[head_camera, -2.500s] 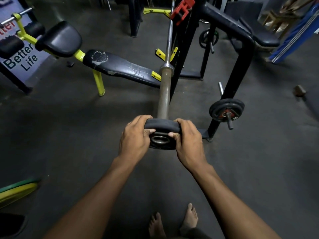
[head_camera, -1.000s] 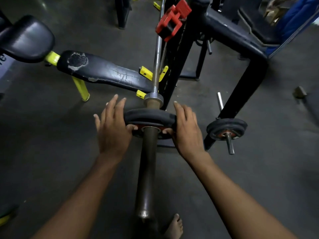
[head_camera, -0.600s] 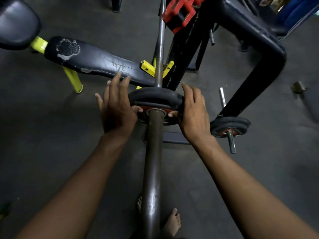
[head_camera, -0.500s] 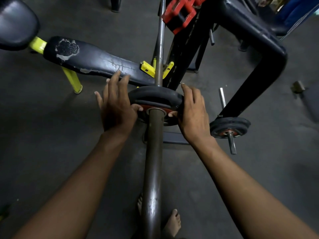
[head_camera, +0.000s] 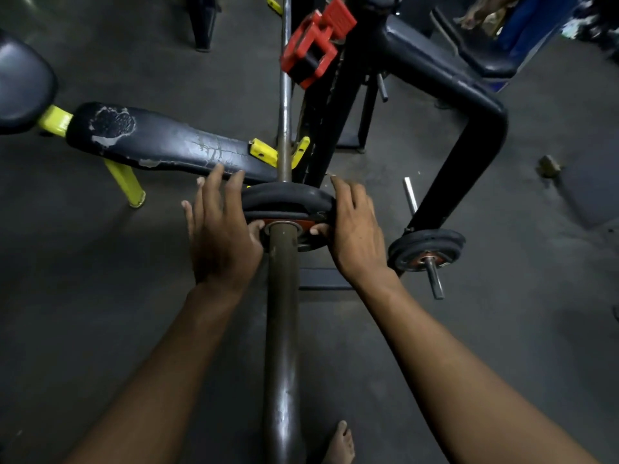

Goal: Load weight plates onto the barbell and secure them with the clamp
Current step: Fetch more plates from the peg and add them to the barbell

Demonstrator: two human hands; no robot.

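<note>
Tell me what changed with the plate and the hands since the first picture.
The weight plate slid from the barbell sleeve's near end up to its inner end. The left hand and right hand went from gripping it to pressing with straight fingers. The red clamp stayed off the bar; the spare plate stayed on its peg.

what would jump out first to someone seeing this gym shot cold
Dead centre, the left hand and right hand flank a black weight plate threaded on the barbell, which runs up the middle of the frame. Above, a bright red clamp sits by the thin part of the bar, and a worn black bench lies at left.
</note>
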